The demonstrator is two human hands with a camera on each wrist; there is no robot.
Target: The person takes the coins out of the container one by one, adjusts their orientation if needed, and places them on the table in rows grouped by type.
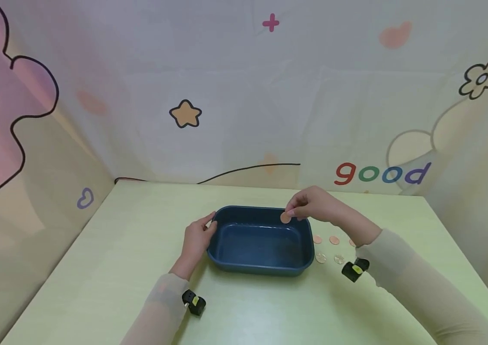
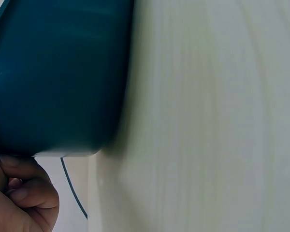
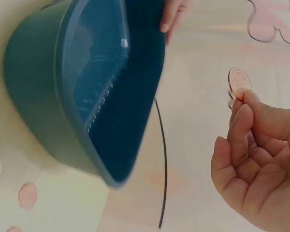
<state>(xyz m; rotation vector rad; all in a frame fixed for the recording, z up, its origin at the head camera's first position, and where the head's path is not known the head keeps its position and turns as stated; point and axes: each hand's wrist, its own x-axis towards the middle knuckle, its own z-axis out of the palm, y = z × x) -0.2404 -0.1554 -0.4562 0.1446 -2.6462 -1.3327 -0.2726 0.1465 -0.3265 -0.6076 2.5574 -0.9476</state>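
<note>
A dark blue rectangular plastic basin stands on the table. At its left end my left hand grips the rim, and in the left wrist view the fingers are curled by that end. My right hand pinches a copper-coloured coin between thumb and fingertips, over the basin's back right part. In the right wrist view the coin is held upright, and a bright edge shows just behind it. To the right of the basin lie several more coins, among them a copper one and a paler one.
The pale wood-grain table reaches back to a printed cloth with a star and the word "good". Each wrist wears a small black camera, on the left and on the right.
</note>
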